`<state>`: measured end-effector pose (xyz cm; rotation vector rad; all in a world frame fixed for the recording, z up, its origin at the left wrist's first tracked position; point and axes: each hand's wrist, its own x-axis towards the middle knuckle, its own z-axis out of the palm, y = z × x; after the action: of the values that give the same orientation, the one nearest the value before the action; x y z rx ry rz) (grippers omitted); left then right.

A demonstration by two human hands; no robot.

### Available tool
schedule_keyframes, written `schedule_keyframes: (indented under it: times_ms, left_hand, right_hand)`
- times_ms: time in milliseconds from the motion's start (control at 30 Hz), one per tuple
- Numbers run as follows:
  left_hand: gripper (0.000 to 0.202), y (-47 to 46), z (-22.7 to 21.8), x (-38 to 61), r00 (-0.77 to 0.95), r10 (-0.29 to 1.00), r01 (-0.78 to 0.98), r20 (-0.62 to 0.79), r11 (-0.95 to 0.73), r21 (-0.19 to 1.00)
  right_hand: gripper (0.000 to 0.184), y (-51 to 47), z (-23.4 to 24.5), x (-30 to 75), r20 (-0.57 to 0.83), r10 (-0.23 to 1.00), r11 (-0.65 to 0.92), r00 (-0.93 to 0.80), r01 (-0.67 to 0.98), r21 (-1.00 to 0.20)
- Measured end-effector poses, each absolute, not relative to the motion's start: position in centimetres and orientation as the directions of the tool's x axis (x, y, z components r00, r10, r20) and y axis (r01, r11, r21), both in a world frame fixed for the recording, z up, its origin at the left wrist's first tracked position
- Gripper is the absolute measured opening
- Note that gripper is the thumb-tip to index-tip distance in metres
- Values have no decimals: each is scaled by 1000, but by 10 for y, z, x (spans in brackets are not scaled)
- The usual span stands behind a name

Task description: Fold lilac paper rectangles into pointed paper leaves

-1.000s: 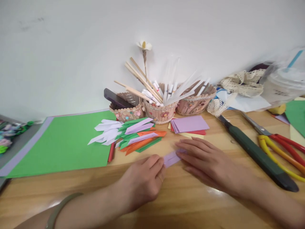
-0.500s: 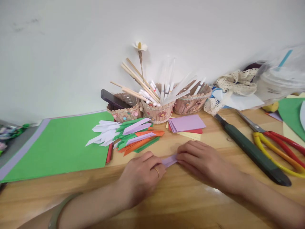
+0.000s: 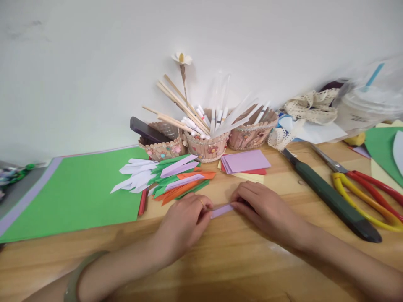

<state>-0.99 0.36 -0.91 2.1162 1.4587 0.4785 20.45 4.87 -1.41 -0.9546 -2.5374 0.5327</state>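
Note:
A narrow folded strip of purple paper [image 3: 221,211] spans the gap between my hands, low over the wooden table. My left hand [image 3: 188,222], with a ring on one finger, pinches its left end between thumb and fingers. At the right end, my right hand [image 3: 264,205] has its fingers closed on the strip, hiding that tip. Just beyond my left hand lies a heap of folded paper pieces [image 3: 163,176] in white, green, purple and orange. Behind my right hand is a stack of purple paper rectangles [image 3: 246,161], with red and yellow sheets under it.
Green sheets [image 3: 78,193] cover the left side. Decorated baskets [image 3: 210,149] with sticks, markers and clear tubes stand along the wall. To the right lie a dark green utility knife [image 3: 333,197] and scissors [image 3: 362,184]. A lidded plastic cup [image 3: 362,102] and lace ribbon [image 3: 310,107] are behind.
My left hand has turned, lifting its knuckles and bringing its thumb into view at the strip's left end. My right hand has shifted slightly and keeps its grip. The camera view moved a little.

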Motion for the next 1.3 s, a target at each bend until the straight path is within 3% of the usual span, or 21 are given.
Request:
schedule_keyframes:
  times_ms: [200,367,533,633,767,900,1000,1133,1200,1300]
  left_hand:
    - [10,3,-9,-9,397,917,823,-23,-345,452]
    - [19,4,0,-2,389,903,902,-181,-333,274]
    - [23,1,-5,1,222,953,956,-208,-171,237]
    - [25,-1,-3,0,375,910,925,-176,-354,141]
    - [38,-2,5,-1,498,830,851,-252,-524,-41]
    - [38,-2,1,-6,589,801,795,-102,-598,-103]
    - [35,-2,-4,-8,631,773,775,58,-630,-42]
    - [19,0,-10,-7,628,740,752,240,-656,56]
    - [16,2,-13,-7,627,708,740,325,-672,35]
    - [25,4,-19,-6,646,620,706,446,-707,-40]
  right_hand:
    - [11,49,-14,203,192,703,682,-685,574,-453]
    - [9,49,-16,203,180,720,666,-670,595,-450]
    - [9,52,-17,205,175,752,640,-635,642,-423]
    - [9,56,-17,209,166,785,603,-597,674,-428]
    - [9,61,-18,215,126,805,571,-580,699,-431]
    - [11,64,-19,220,149,803,576,-577,687,-442]
    - [10,63,-17,220,273,755,652,-597,634,-416]
    - [14,56,-14,213,366,588,806,-721,479,-349]
    - [18,51,-14,206,341,488,867,-804,399,-300]
    - [22,44,-17,198,341,432,901,-835,386,-199]
